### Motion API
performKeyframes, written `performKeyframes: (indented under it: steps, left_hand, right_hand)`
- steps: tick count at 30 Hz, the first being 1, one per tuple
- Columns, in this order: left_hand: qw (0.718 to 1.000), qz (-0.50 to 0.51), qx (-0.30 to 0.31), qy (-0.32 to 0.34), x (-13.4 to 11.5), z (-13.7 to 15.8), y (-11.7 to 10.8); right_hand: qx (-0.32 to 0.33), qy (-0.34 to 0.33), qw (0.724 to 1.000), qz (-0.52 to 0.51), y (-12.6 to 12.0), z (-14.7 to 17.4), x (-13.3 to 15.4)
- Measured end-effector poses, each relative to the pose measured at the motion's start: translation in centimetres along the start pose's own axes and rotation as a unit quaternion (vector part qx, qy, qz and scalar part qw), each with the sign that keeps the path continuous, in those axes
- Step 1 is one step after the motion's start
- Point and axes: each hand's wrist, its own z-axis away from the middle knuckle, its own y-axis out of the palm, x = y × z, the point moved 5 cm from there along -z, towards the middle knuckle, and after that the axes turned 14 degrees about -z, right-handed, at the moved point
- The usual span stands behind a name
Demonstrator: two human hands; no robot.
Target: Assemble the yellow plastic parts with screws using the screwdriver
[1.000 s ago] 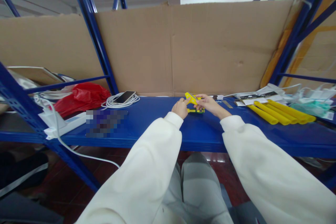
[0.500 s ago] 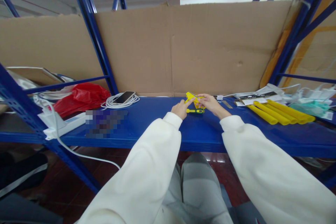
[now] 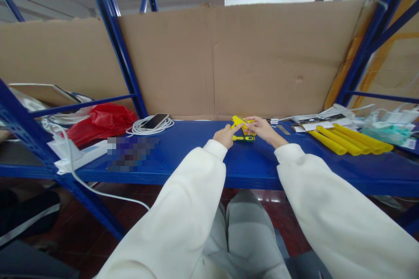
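Note:
A yellow plastic piece (image 3: 238, 120) with a wide flat head, like a scraper head, is held just above the blue shelf near its middle. My right hand (image 3: 264, 130) pinches its right side between thumb and fingers. From the left, my left hand (image 3: 225, 135) reaches the piece with the index finger stretched along it and the other fingers curled; its thumb is hidden. Directly below lies a screwdriver-like tool with a yellow and dark green handle (image 3: 248, 138). To the right of my right hand is a thin flat metal strip (image 3: 283, 130).
Several yellow tubes (image 3: 355, 140) lie at the right beside white packaging (image 3: 322, 122). On the left are a phone (image 3: 156, 121) on a coiled white cable (image 3: 134, 129), a red plastic bag (image 3: 104, 123) and a white power strip (image 3: 87, 154). Cardboard (image 3: 262, 61) walls the back; blue uprights (image 3: 122, 52) frame the shelf (image 3: 193, 157).
Hardly anything differs. My right hand's fingers have shifted very slightly on the yellow piece; my left hand stays against it.

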Motion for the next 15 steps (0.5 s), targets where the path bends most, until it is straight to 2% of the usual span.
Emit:
performKeyframes:
  steps: [3, 5, 8, 9, 11, 13, 15]
  left_hand:
    - [1.000, 0.021, 0.000, -0.007, 0.0, 0.0, 0.0]
    - [0.999, 0.051, -0.001, -0.019, 0.2, -0.1, -0.1]
    - [0.989, 0.136, -0.028, -0.058, 1.0, -0.6, -0.2]
    - [0.980, 0.181, -0.043, -0.076, 1.4, -0.8, -0.2]
    - [0.946, 0.299, -0.071, -0.101, 2.0, -1.1, -0.2]
    - [0.895, 0.426, -0.069, -0.112, 2.1, -1.3, 0.1]
    - [0.843, 0.524, -0.035, -0.118, 1.7, -1.3, 0.5]
  right_hand:
    - [0.011, -0.006, 1.000, 0.016, 0.0, -0.2, -0.2]
    - [-0.005, -0.009, 0.999, 0.040, -0.4, -0.7, -0.4]
    - [-0.095, -0.027, 0.988, 0.116, -2.6, -1.5, -0.4]
    - [-0.140, -0.036, 0.977, 0.157, -3.8, -1.6, -0.2]
    - [-0.225, -0.040, 0.934, 0.275, -6.3, -1.2, 0.2]
    - [-0.281, 0.012, 0.874, 0.396, -8.7, -0.4, 0.1]
    - [-0.302, 0.068, 0.831, 0.462, -10.6, 0.5, -0.2]
